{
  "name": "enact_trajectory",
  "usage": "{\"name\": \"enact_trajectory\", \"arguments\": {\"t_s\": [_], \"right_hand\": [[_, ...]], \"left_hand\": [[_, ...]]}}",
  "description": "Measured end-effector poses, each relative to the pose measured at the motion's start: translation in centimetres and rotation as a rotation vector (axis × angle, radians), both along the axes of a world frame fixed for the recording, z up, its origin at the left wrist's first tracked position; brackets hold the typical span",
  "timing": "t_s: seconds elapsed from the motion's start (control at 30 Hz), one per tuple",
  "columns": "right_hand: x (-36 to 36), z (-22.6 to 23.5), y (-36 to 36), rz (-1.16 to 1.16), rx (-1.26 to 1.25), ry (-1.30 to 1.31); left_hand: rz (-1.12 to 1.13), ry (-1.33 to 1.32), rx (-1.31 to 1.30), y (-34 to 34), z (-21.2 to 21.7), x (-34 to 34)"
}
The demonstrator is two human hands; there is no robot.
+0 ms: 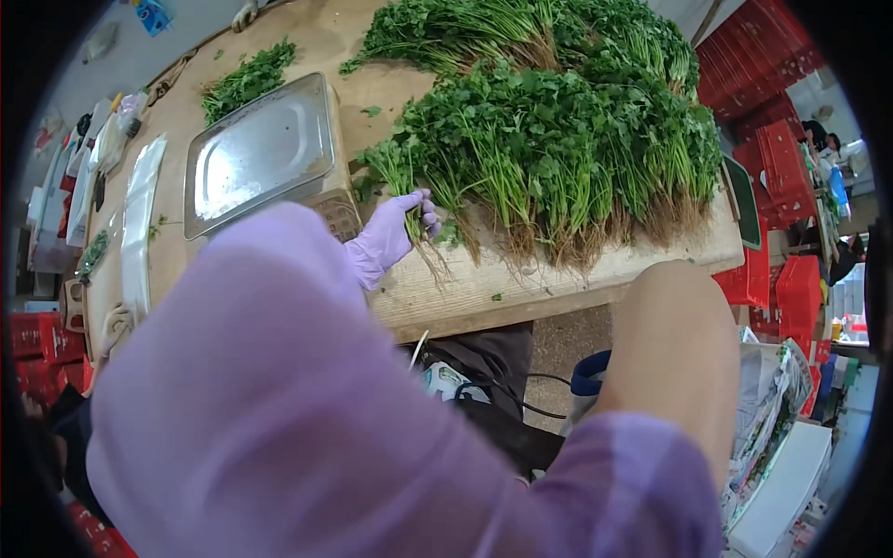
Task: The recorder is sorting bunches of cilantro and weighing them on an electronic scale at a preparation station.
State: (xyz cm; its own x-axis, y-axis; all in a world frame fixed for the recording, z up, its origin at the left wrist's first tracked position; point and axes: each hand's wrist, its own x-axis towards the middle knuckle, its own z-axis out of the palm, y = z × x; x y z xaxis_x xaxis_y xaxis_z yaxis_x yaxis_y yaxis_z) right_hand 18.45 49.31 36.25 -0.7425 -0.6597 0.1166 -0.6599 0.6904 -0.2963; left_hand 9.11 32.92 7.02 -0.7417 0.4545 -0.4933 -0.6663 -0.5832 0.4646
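Left hand [398,231] in purple glove shut tight around small herb bunch [402,177], near front edge of wooden worktop [521,284], beside metal scale [265,153]. Right hand hidden; grip impossible to tell.

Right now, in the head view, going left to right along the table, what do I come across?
White plastic bags → metal scale tray → left hand gripping a herb bunch → big herb pile → red crates.

The scale [260,153] sits on the table [521,284], left of the herb pile [567,139]. A smaller herb heap [246,82] lies behind the scale.
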Motion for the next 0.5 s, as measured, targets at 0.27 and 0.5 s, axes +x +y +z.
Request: {"name": "enact_trajectory", "arguments": {"t_s": [0.27, 0.5], "right_hand": [[-5.4, -9.0, 1.8, -0.349, 0.099, -0.108], [-4.8, -28.0, 4.9, -0.924, 0.405, 0.344]], "left_hand": [[0.029, -0.095, -0.125, 1.8, -5.3, 0.2], [0.066, 0.213, -0.828, 5.1, -6.7, -0.6]]}}
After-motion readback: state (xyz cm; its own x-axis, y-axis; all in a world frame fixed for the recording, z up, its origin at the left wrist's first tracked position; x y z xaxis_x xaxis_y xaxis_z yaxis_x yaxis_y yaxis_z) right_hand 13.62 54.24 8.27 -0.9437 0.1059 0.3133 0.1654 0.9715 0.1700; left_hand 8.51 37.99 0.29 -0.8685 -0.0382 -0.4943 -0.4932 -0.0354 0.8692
